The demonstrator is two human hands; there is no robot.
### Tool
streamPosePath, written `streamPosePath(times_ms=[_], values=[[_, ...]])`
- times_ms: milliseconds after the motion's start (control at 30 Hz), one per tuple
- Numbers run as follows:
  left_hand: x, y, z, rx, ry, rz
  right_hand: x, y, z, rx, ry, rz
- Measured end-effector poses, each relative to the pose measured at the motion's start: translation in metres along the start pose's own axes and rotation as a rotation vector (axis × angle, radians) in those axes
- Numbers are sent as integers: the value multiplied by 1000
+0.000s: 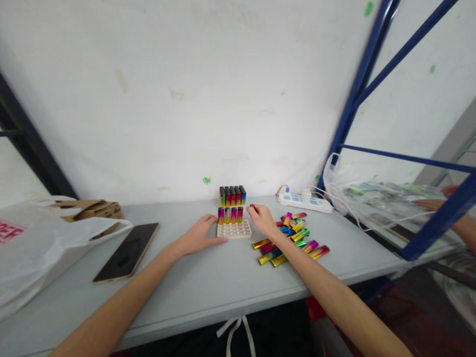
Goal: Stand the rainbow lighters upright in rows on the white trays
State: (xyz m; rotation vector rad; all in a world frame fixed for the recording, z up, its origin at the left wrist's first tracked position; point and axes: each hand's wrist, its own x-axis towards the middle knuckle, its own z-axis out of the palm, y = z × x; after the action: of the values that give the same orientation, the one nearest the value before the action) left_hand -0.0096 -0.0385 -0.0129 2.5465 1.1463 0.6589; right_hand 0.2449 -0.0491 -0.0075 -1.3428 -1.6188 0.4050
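A pale tray (234, 231) with rows of round holes lies on the grey table, several colourful lighters (233, 215) upright along its back row. My left hand (203, 235) rests at the tray's left side, thumb and fingers apart, holding nothing. Just right of the standing lighters, my right hand (262, 218) pinches a lighter with a dark red end showing; most of it is hidden by the fingers. Behind the tray stands a tight block of lighters (232, 196). A loose pile of shiny lighters (297, 235) lies to the right, partly under my right forearm.
On the left are a black phone (127, 252), a white plastic bag (33, 243) and cardboard (100, 210). A white power strip (305, 201) with cables sits at the back right, beside a blue metal frame (344, 119). Another person's hands (431, 204) show at far right.
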Motion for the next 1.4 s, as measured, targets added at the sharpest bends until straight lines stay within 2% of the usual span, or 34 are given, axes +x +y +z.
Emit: streamPosePath(times_ms=[300,433,567,767,967,1100,1233,1400], values=[[0,1,-1,-2,-3,-4,1,9,-4,-8,-93,-140],[0,2,-1,-8,-7,1,5,18,-7,-177,-71,-261],[0,2,-1,-12,-13,0,5,18,-13,-285,-170,-251],[0,2,-2,-26,-5,12,7,18,-20,-287,-179,-263],[0,2,-1,-17,-1,12,8,24,-17,-304,-303,-347],[0,2,-1,-10,-13,11,9,25,-19,-333,-337,-355],[0,2,-1,-16,-15,3,9,22,-36,-263,-382,-310],[0,-1,1,-13,-17,8,-4,13,-76,-212,-625,-268]])
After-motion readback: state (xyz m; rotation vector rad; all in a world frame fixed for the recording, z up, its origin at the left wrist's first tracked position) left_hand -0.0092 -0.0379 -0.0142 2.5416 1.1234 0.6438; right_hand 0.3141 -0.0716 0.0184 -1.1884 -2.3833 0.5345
